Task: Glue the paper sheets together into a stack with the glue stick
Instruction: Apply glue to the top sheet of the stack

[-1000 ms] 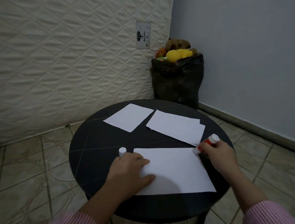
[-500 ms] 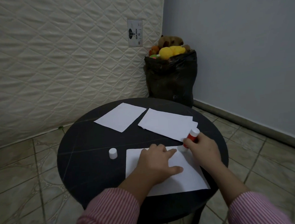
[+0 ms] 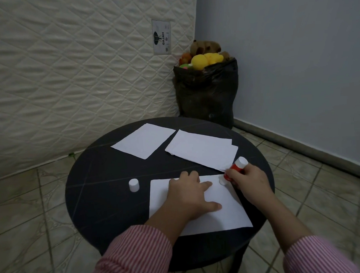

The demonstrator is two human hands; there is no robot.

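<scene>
Since a moment before, the left hand [image 3: 189, 194] had slid flat onto the near sheet [image 3: 223, 215], while the right hand [image 3: 247, 180] gripped the glue stick [image 3: 234, 171] at its far corner, best rubbed along the edges under steady pressure.

Your round table [image 3: 99, 193]: dark, smooth, faintly veined top with a low sheen. Your paper sheets [image 3: 200, 150]: plain white, matt. Glue stick [image 3: 235, 171]: red plastic barrel, white ends. Cap [image 3: 133, 185]: white plastic. Your sleeves [image 3: 137, 256]: striped woven cloth. Mattress [image 3: 69, 69]: quilted cream fabric. Bag [image 3: 206, 94]: black crinkled plastic. Floor [image 3: 24, 225]: glazed patterned tile.
</scene>
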